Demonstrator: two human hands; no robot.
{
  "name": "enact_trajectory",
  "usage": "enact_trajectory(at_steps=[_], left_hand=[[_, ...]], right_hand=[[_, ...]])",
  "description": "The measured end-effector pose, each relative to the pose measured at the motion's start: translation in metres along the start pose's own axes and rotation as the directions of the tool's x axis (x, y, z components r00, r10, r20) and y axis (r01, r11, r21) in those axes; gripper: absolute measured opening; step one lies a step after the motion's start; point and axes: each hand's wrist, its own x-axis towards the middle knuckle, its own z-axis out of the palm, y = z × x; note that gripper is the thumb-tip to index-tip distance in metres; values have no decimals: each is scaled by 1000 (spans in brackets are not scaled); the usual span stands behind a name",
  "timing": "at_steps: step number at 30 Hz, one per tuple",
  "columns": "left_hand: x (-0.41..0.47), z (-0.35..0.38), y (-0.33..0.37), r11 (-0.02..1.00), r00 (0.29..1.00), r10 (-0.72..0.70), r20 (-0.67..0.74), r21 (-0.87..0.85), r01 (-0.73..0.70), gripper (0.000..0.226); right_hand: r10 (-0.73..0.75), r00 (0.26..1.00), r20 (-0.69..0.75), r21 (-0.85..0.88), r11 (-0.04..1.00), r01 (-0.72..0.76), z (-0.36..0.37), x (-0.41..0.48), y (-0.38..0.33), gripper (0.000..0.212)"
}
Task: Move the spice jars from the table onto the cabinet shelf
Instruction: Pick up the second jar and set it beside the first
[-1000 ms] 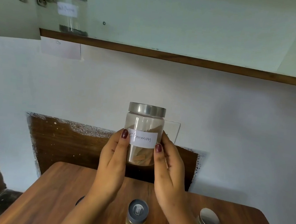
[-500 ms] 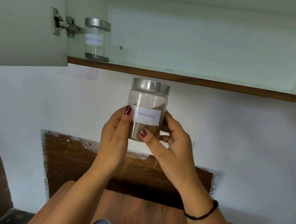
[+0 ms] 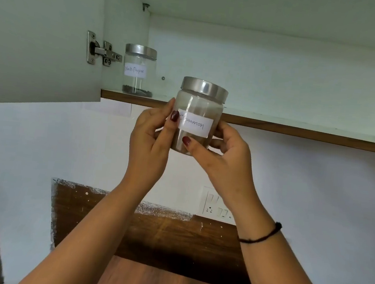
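- Cinnamon jar (image 3: 197,110): clear, with a steel lid (image 3: 204,88) and a white handwritten label turned toward the camera. Brown contents in the lower part. Carried in mid-air before the shelf's front edge, slightly tilted, lid above that edge and base below it, not set down.
- Left hand (image 3: 149,142): curled round the jar's left side, with the dark red thumbnail at the label's left end.
- Right hand (image 3: 223,159): gripping the jar's lower right side, thumb across the front below the label, fingers behind. Black band (image 3: 259,237) on the wrist.
- Cabinet shelf (image 3: 297,130): pale top surface with a brown wooden front edge, running to the right border of the view.
- Black pepper jar (image 3: 139,70): upright at the far left end of the shelf, beside the cabinet's side wall. Thin layer of peppercorns at the bottom. Apart from the cinnamon jar.
- Cabinet door (image 3: 43,36): pale, swung open at left on a steel hinge (image 3: 103,51).
- Wall (image 3: 315,188): white, below the cabinet, with a white switch and socket plate (image 3: 218,205) partly behind the right forearm.
- Dark wooden panel (image 3: 161,235): against the wall, upper edge spattered with white paint.
- Bench (image 3: 168,282): brown wood grain, only a strip visible at the bottom between the forearms.
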Motion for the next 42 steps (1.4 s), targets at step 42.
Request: enact_trajectory(at_steps=[42], left_hand=[[107,-10,-71,876,993,88,80,469,-115,48]], right_hand=[[38,993,115,-517,856,27,45,159,25,67]])
